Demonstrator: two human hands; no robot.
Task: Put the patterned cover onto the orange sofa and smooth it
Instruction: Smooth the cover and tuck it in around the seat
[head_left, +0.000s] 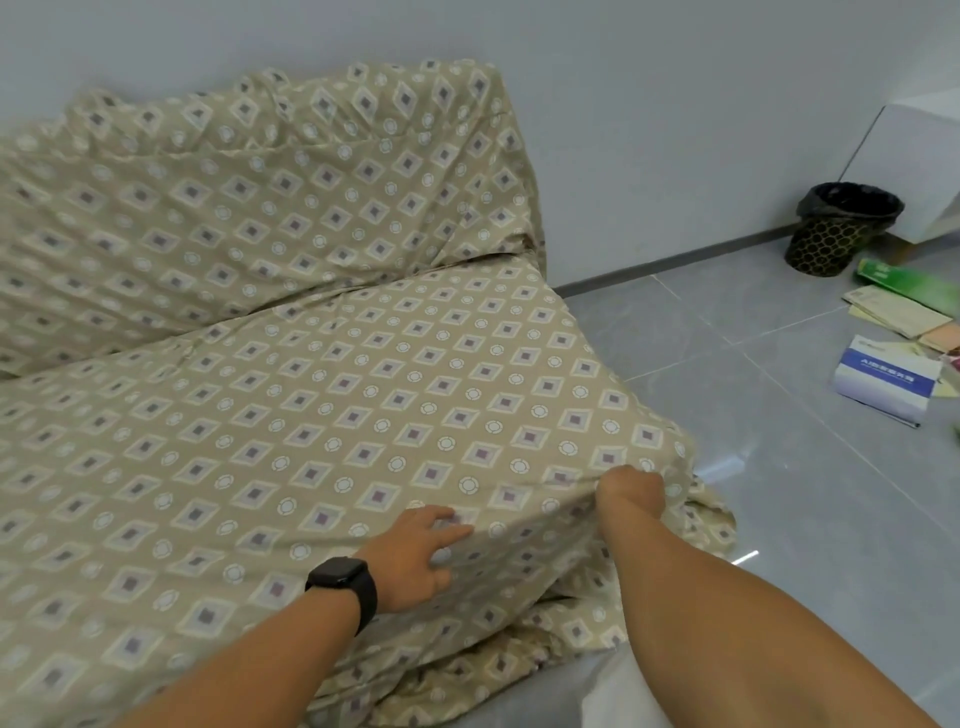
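The beige cover (322, 374) with diamond and circle patterns lies over the whole sofa, backrest and seat; no orange shows. My left hand (421, 556), with a black watch at the wrist, rests flat with spread fingers on the cover near the seat's front right corner. My right hand (631, 491) is curled around a fold of the cover at that corner's edge, its fingers hidden by the wrist. Loose cover fabric hangs bunched below the corner down to the floor.
A grey tiled floor (753, 467) spreads to the right. A dark patterned bin (836, 228) stands by the wall next to a white cabinet (914, 171). Papers, a green box and a blue and white booklet (888, 379) lie on the floor at far right.
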